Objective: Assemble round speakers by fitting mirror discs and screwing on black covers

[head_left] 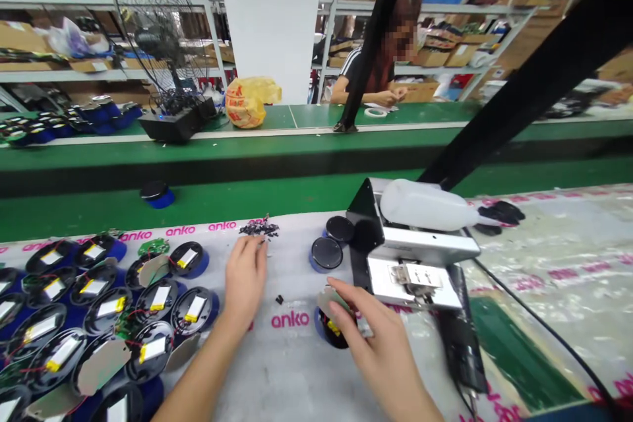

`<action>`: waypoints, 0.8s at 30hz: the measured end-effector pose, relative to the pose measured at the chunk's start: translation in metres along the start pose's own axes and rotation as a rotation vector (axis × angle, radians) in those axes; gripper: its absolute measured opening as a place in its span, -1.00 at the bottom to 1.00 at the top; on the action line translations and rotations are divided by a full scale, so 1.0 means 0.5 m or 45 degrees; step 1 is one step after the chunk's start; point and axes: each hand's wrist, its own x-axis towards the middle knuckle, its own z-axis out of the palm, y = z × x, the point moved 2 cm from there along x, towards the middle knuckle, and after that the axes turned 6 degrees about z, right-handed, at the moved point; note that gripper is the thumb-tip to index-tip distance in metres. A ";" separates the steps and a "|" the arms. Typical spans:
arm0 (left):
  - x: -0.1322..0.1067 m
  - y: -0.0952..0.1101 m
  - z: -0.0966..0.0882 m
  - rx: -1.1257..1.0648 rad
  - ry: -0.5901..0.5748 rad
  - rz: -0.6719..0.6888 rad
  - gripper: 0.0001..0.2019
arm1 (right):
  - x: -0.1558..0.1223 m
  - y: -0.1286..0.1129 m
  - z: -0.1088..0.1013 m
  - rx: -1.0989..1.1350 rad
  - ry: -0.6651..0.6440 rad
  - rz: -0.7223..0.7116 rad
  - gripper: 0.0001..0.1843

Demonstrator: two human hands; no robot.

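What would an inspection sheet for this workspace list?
Surface: printed white sheet over green table.
Parts: open housings with white packs at left; two closed housings by the machine; pile of small black pieces.
Clutter: bottle lying on the machine; stray black bits.
Hands: left hand at the pile; right hand on a grey plate at another open housing, grip unclear.
Cables: black cable across the sheet.
Surroundings: yellow bag, fan, person beyond.

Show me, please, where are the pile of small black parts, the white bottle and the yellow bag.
Pile of small black parts (260, 229): head view, middle of the pile.
White bottle (425, 206): head view, side of its body.
Yellow bag (247, 104): head view, its front.
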 end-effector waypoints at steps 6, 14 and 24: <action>0.027 -0.011 0.001 0.286 0.016 0.087 -0.85 | -0.017 0.012 0.011 0.491 -0.175 0.510 -0.61; -0.004 0.008 -0.006 0.105 -0.024 0.054 -0.92 | -0.007 0.002 -0.006 0.508 -0.246 0.462 -0.67; -0.060 0.027 0.026 -0.798 -0.416 -0.464 -0.67 | 0.007 -0.003 -0.002 0.633 -0.210 0.648 -0.62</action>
